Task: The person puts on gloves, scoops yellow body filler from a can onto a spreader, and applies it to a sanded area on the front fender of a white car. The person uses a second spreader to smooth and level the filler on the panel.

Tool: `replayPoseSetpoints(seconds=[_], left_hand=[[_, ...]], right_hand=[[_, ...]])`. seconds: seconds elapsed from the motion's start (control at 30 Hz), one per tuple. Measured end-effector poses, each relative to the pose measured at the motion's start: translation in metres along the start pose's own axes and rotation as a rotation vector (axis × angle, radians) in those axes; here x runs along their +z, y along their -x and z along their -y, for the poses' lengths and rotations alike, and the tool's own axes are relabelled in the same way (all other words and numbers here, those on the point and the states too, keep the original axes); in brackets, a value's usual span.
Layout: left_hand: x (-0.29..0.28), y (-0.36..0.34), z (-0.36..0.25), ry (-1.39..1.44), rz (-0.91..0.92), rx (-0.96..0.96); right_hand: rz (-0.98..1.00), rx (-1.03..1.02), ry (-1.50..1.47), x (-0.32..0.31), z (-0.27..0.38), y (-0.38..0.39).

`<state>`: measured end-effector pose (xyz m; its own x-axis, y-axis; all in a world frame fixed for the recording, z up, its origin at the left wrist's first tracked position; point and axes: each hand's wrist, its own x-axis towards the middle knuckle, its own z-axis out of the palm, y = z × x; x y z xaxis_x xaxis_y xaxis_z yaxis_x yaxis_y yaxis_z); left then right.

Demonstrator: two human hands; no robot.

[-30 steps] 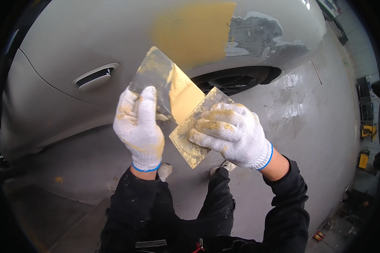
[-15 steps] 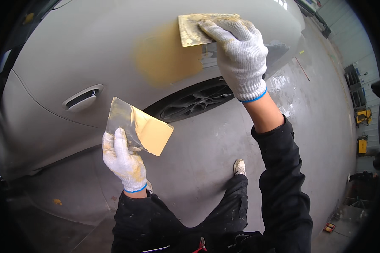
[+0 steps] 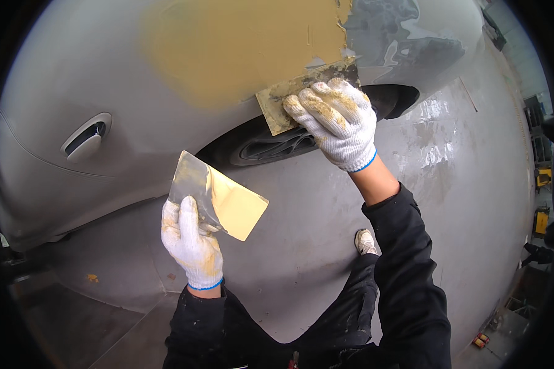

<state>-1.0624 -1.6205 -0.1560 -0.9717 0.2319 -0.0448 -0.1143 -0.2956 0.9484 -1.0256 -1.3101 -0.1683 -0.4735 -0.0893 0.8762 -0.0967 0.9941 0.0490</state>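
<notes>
My left hand (image 3: pixel 194 246), in a stained white knit glove, grips a flat metal putty spreader (image 3: pixel 192 178). Pale yellow putty (image 3: pixel 240 208) covers that blade's right half. In my right hand (image 3: pixel 340 123), gloved alike, is a second, putty-smeared spreader (image 3: pixel 271 107), its face partly hidden by the fingers. This blade lies at the lower border of a tan putty patch (image 3: pixel 228 49) on the grey car panel (image 3: pixel 37 117), just above the wheel arch. Ragged putty marks the patch's right edge, beside a glossy darker grey area (image 3: pixel 388 37).
The car wheel (image 3: pixel 258 150) sits beneath the right-hand spreader. A door handle (image 3: pixel 86 138) projects from the panel at left. My shoe (image 3: pixel 365 242) stands on the grey floor (image 3: pixel 314 209). Yellow equipment (image 3: pixel 541 221) lines the far right wall, with a small red-and-yellow object (image 3: pixel 481 340) lower down.
My right hand has moved its spreader down, from the patch's upper right to its lower edge by the wheel arch. The view has shifted closer to the panel; my left hand keeps its grip.
</notes>
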Motion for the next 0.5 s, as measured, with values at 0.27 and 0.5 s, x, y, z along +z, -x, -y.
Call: replayPoseSetpoints(seconds=[0.27,0.5], left_hand=[[0.026,0.018,-0.033,0.036,0.004,-0.055],[0.016,0.024,-0.082,0.031,0.002,-0.077]], right_hand=[[0.083,-0.044,0.200,-0.100,-0.001,-0.092],[-0.040,-0.047,0.241,-0.084,0.012,-0.209]])
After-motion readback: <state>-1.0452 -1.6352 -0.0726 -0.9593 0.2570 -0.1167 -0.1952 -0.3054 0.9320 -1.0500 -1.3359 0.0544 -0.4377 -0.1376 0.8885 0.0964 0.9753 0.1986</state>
